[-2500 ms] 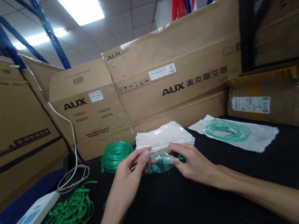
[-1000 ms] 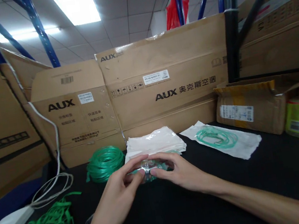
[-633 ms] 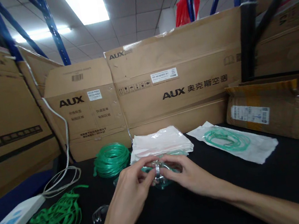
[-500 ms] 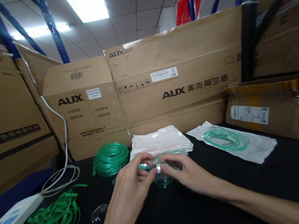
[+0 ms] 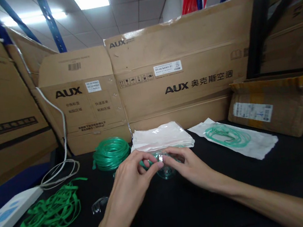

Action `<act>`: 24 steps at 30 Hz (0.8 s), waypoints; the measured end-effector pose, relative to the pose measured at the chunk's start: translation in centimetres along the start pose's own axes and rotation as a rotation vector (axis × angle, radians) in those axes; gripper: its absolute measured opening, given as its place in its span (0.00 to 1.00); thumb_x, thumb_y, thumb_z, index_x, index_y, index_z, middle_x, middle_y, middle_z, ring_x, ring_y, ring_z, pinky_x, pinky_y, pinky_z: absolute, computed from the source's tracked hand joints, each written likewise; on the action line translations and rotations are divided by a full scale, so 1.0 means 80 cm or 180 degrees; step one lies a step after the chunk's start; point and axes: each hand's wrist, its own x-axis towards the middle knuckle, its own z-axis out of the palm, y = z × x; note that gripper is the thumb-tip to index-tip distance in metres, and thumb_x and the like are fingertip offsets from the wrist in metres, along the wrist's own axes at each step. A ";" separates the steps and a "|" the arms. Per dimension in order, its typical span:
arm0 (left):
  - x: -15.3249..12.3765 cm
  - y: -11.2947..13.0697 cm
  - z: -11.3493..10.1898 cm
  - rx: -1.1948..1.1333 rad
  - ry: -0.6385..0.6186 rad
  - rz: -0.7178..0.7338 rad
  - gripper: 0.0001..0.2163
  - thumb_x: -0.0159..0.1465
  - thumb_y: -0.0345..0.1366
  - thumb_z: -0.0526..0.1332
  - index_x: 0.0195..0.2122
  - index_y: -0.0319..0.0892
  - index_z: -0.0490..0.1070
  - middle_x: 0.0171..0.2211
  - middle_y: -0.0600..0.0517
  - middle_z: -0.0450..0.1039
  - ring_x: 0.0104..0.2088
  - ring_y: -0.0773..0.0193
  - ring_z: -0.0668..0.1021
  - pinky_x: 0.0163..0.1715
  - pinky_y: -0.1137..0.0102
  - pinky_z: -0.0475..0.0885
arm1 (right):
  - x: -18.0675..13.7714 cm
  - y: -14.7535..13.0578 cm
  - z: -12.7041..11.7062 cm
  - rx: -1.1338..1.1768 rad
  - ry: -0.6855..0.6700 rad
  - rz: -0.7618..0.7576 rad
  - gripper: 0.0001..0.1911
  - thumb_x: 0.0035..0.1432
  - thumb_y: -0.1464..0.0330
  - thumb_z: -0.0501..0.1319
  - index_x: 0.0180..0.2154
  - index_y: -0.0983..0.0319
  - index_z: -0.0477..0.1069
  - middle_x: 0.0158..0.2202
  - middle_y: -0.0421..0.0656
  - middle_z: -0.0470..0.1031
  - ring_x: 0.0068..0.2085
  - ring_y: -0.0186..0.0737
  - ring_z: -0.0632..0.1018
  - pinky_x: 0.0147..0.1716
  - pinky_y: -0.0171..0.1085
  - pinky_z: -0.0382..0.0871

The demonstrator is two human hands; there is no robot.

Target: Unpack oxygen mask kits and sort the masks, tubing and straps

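Note:
Near the middle of the black table, both hands work close together on a clear greenish plastic mask. It looks like an oxygen mask, mostly covered by fingers. A small shiny metal strip shows at its top, between my thumbs. My left hand is closed, thumb and curled fingers pinching at the strip's left side. From the right, my right hand grips the mask, its thumb against the strip and its fingers behind. Just beyond the hands lies a stack of white pouches.
Left of the hands are coiled green tubing, tangled green straps, small clear plastic parts and a power strip. At right, a white pouch holds tubing, near a cardboard box. Large cardboard panels stand behind.
The view has tilted down a little, so everything sits higher in the picture. Both hands stay on the mask; the left fingers are more curled, and less of the metal strip shows.

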 end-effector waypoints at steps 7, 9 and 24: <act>-0.002 0.000 0.004 -0.0052 -0.0151 0.0211 0.11 0.66 0.46 0.62 0.37 0.48 0.81 0.32 0.55 0.70 0.29 0.65 0.71 0.30 0.70 0.61 | -0.003 -0.003 0.001 0.0022 -0.0022 -0.0212 0.14 0.68 0.65 0.59 0.50 0.60 0.79 0.51 0.43 0.81 0.53 0.42 0.78 0.57 0.39 0.66; -0.004 0.002 0.004 -0.0082 -0.0127 0.0243 0.11 0.67 0.46 0.61 0.37 0.48 0.81 0.31 0.55 0.69 0.30 0.65 0.71 0.30 0.70 0.61 | -0.004 -0.002 0.002 -0.0092 0.0036 -0.0256 0.14 0.68 0.64 0.59 0.51 0.59 0.79 0.51 0.44 0.81 0.53 0.43 0.78 0.57 0.40 0.67; -0.004 0.000 0.004 -0.0325 -0.0128 0.0269 0.10 0.67 0.46 0.62 0.35 0.48 0.79 0.32 0.56 0.68 0.30 0.66 0.69 0.31 0.70 0.60 | -0.007 -0.013 -0.003 -0.0435 -0.0071 -0.0441 0.17 0.69 0.69 0.57 0.55 0.60 0.76 0.55 0.46 0.79 0.57 0.44 0.77 0.59 0.41 0.66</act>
